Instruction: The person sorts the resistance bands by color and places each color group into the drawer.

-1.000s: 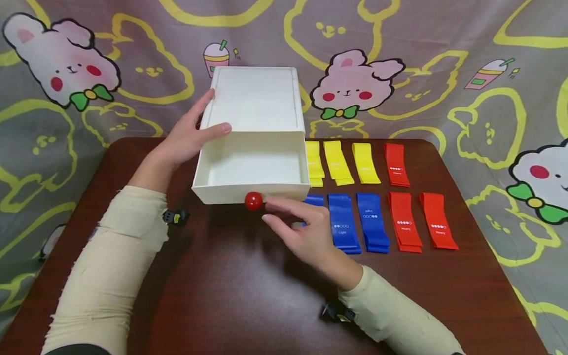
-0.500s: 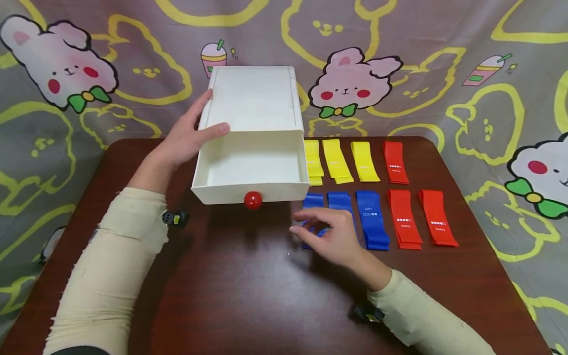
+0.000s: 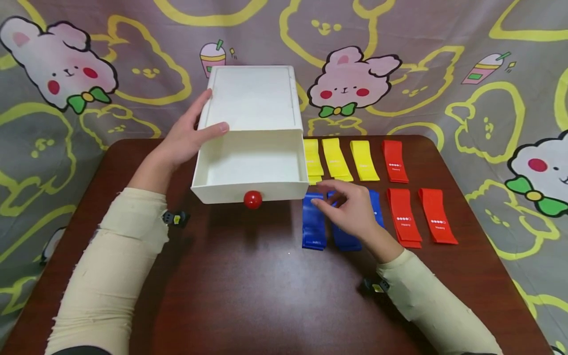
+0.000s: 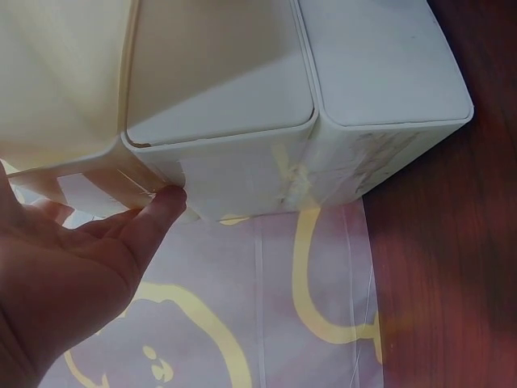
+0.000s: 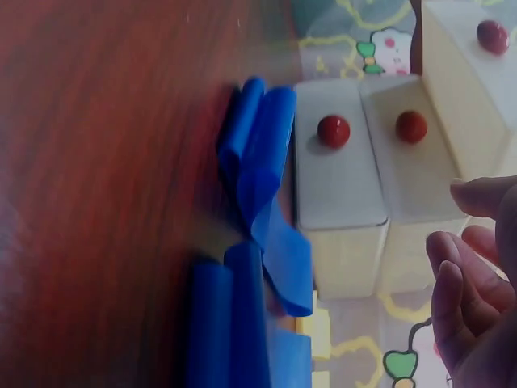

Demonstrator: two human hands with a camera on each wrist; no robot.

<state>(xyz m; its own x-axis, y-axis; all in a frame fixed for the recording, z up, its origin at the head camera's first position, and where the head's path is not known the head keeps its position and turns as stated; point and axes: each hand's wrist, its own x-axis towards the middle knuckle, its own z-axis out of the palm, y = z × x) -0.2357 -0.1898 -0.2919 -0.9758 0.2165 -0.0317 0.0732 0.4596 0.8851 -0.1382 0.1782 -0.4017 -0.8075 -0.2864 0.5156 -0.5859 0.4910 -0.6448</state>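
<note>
A white drawer cabinet [image 3: 253, 98] stands at the back of the table. Its top drawer [image 3: 250, 192], fitted with a red round knob [image 3: 253, 199], is pulled out, and the part of its inside that shows is bare. My left hand [image 3: 184, 133] rests on the cabinet's left side, thumb over the top's front edge, fingers stretched along the side. My right hand [image 3: 350, 207] hovers over the blue resistance bands [image 3: 313, 227], with thumb and index finger apart and nothing between them. It partly hides two of these folded bands. In the right wrist view, two lower drawers [image 5: 335, 178] show closed, each with a red knob.
Several folded yellow bands [image 3: 365, 161] lie behind the blue ones, the leftmost partly behind the cabinet. Three red bands [image 3: 405, 217] lie to the right on the brown table [image 3: 248, 296]. A patterned cloth [image 3: 426, 29] hangs close behind the table.
My right hand has moved away from the drawer's red knob, rightward and slightly back, to above the blue bands. My left hand and the pulled-out drawer have stayed in place.
</note>
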